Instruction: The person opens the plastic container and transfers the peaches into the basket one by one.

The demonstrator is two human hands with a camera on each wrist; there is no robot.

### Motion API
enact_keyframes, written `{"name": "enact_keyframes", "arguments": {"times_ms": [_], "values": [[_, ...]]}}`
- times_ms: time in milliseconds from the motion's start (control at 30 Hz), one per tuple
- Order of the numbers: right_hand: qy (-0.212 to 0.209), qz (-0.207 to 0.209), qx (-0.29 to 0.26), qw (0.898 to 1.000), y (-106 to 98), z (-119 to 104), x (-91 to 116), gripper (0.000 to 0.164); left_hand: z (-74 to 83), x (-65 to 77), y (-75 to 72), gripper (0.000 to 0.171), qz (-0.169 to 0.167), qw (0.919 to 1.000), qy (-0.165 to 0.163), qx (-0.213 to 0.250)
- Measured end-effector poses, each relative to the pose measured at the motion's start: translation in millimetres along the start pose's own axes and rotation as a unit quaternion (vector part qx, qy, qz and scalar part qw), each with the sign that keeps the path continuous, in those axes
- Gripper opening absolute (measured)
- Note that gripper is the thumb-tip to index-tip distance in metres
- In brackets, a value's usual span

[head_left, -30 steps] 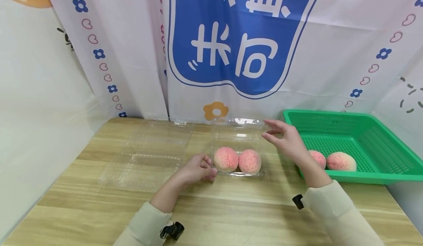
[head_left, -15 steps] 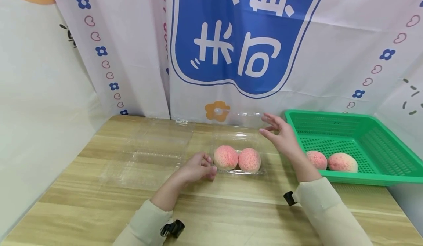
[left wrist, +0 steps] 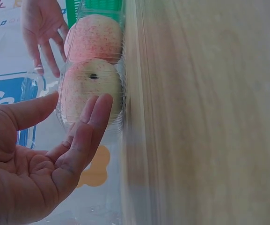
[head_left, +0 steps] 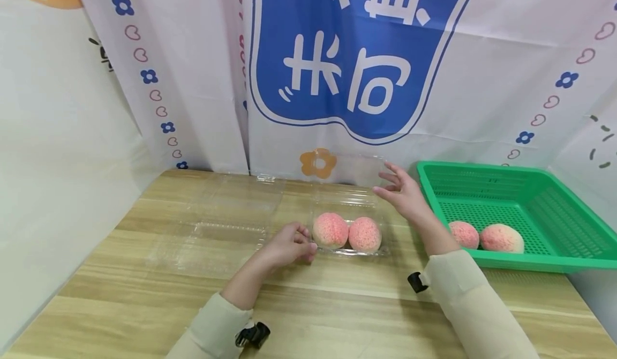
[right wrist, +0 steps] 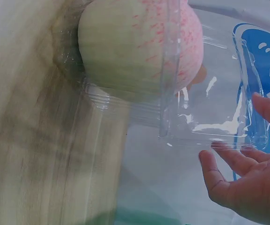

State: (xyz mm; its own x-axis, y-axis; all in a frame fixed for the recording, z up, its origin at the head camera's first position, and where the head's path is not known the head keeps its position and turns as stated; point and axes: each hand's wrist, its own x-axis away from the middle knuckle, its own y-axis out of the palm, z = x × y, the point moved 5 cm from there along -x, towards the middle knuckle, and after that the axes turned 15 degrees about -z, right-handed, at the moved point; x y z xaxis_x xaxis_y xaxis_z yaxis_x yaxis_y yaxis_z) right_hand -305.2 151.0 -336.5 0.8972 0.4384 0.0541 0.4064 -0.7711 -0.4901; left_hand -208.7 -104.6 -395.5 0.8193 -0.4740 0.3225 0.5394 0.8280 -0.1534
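Observation:
A clear plastic clamshell box [head_left: 344, 252] holds two pink-and-cream peaches [head_left: 330, 231] side by side in its base. Its transparent lid [head_left: 352, 169] stands raised at the back, against the hanging cloth. By the box's left front corner is my left hand [head_left: 287, 245], fingertips right at the wall and thumb apart from the fingers in the left wrist view. My right hand [head_left: 404, 194] is at the lid's right edge, fingers spread and fingertips against the edge in the right wrist view.
Left of the box lies a second clear clamshell box [head_left: 222, 241], opened out on the wooden table [head_left: 328, 311]. A green perforated basket [head_left: 530, 261] at the right contains two more peaches [head_left: 502, 238]. A printed cloth [head_left: 202, 80] hangs behind the table.
My right hand has shifted slightly up and left, and the lid has swung up from lying back toward upright. The left hand stays at the box corner.

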Motion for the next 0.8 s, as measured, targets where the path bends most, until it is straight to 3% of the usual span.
{"name": "enact_keyframes", "arguments": {"times_ms": [267,500,800], "values": [[0.006,-0.037,-0.051,0.998,7.2,11.1,-6.6,0.087,-1.4,-0.5,-0.7,0.026,0.007,1.0000,0.005,0.001],[0.031,-0.070,-0.054,0.996,16.1,29.0,-5.3,0.093,-0.6,-0.4,0.1,0.026,0.006,0.9999,0.011,0.006],[0.045,-0.081,-0.078,0.993,19.4,36.5,-8.2,0.095,0.7,-0.3,0.3,0.026,0.003,0.9998,0.019,-0.007]]}}
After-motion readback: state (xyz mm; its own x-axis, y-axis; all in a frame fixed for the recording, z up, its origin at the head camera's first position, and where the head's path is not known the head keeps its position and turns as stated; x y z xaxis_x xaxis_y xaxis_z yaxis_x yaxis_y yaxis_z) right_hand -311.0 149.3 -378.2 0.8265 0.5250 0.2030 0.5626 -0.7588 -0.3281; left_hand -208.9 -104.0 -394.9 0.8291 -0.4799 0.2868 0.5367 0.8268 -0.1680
